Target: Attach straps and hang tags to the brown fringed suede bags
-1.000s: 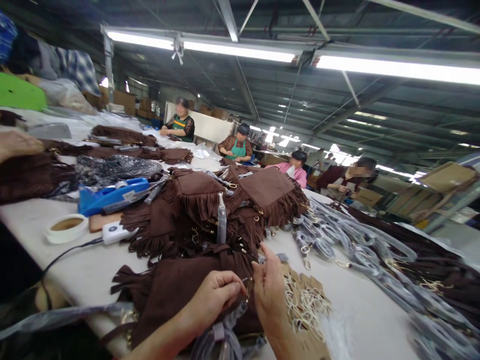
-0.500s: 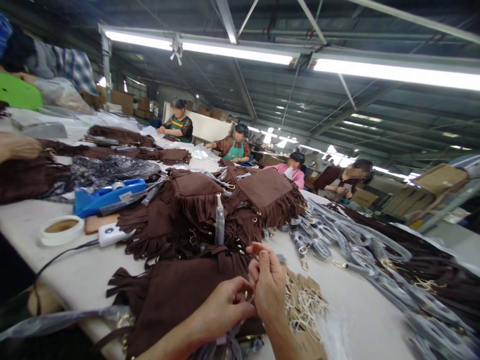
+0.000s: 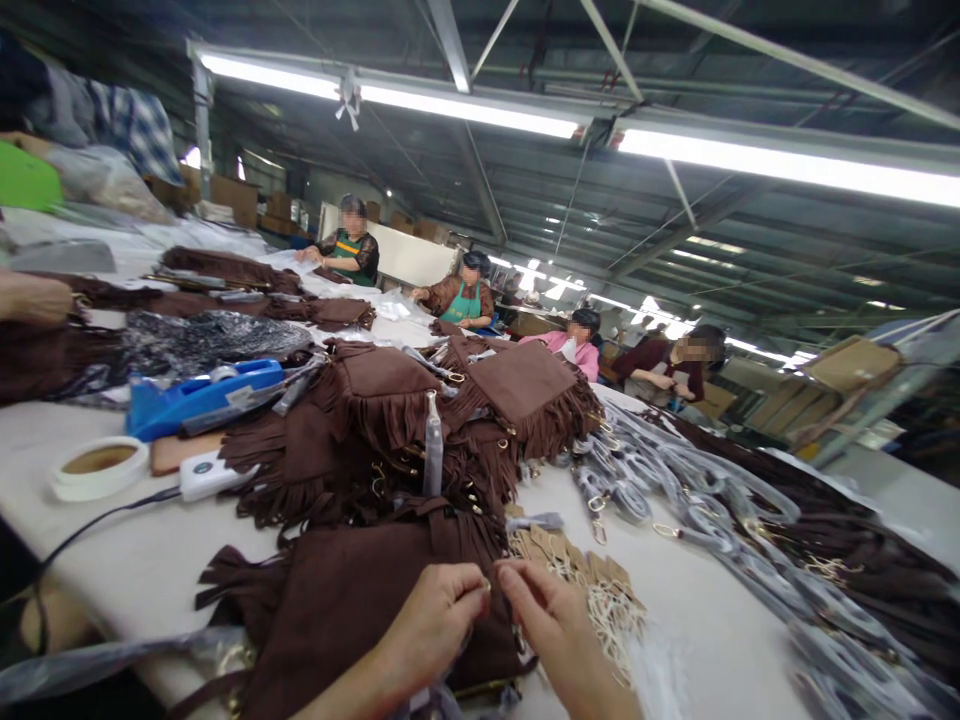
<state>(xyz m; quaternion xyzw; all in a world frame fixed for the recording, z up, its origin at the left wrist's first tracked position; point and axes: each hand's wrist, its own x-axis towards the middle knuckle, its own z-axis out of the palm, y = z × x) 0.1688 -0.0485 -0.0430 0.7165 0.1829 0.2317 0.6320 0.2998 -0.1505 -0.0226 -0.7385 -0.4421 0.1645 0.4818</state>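
Over a brown fringed bag lying at the table's near edge, my left hand is closed in a pinch, with a tiny pale or metallic bit showing at its fingertips. My right hand faces it, thumb and fingers pressed together close to the left fingertips. What the two pinches hold is too small to make out. A small shiny metal piece shows just below the right fingers. Cardboard tags with white strings lie just right of my right hand.
More fringed bags are piled ahead. Plastic-wrapped straps with gold clips cover the right side. At left are a blue tape dispenser, a white tape roll and a corded white device. Another person's hand shows at far left; co-workers sit beyond.
My right hand has lowered and turned from upright, its fingers now meeting in a pinch near the left hand's. The left hand has shifted slightly left. The whole view has moved a little.
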